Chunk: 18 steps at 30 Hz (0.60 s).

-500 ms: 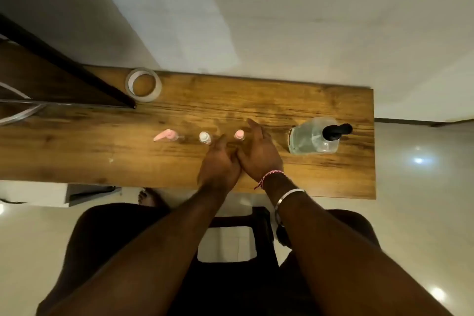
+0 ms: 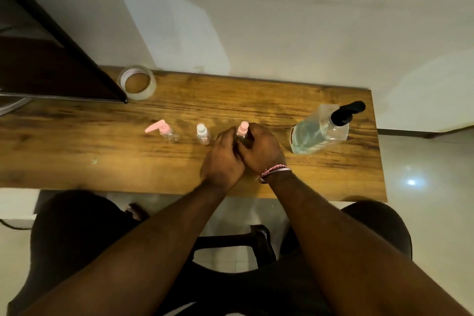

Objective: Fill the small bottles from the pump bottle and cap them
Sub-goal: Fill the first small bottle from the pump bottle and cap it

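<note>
Three small clear bottles stand in a row on the wooden table (image 2: pixel 77 151). The left one (image 2: pixel 166 132) carries a pink pump top and the middle one (image 2: pixel 202 133) a pale cap. My right hand (image 2: pixel 259 151) grips the third small bottle (image 2: pixel 242 131), whose pink cap shows above my fingers. Pressed against it from the left is my left hand (image 2: pixel 221 161), its fingers curled at the bottle's side; the bottle's body is hidden. The large clear pump bottle (image 2: pixel 320 128) with a black pump stands apart to the right.
A roll of clear tape (image 2: pixel 137 82) lies at the table's back left, beside a dark slanted frame (image 2: pixel 64 41). A white wall runs behind the table. Below the near edge are my legs and a black chair (image 2: pixel 230 241). Tiled floor shows at right.
My right hand's fingers have closed round the pink-capped bottle, where before they were stretched out beside it. The view has shifted slightly.
</note>
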### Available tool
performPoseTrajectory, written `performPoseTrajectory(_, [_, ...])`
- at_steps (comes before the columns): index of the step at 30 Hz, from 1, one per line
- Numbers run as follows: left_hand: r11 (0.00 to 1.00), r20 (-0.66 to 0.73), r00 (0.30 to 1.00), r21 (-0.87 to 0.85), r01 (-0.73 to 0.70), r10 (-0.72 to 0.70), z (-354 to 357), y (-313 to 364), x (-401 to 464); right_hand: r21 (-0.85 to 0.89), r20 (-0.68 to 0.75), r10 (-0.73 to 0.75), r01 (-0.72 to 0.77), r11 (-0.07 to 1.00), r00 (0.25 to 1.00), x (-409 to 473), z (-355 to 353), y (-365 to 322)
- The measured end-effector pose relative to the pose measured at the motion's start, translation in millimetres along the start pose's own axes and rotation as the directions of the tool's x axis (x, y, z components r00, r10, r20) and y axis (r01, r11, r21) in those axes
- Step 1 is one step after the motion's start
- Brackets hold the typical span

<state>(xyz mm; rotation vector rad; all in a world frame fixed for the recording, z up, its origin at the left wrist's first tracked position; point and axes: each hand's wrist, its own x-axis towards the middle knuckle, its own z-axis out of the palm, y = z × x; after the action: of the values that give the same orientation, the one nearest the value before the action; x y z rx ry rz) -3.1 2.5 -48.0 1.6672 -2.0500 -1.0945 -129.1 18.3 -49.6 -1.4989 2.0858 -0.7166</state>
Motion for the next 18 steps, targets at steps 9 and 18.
performPoseTrajectory(9, [0.981,0.013,0.995,0.166,-0.104,0.104,-14,5,-53,0.101,-0.047,-0.053,0.058,0.993,0.997,-61,-18,-5])
performPoseTrajectory(18, [0.886,-0.013,0.983,0.437,-0.157,0.181,-30,19,-96,0.122,-0.094,0.091,-0.080,0.989,0.991,-91,-30,-14])
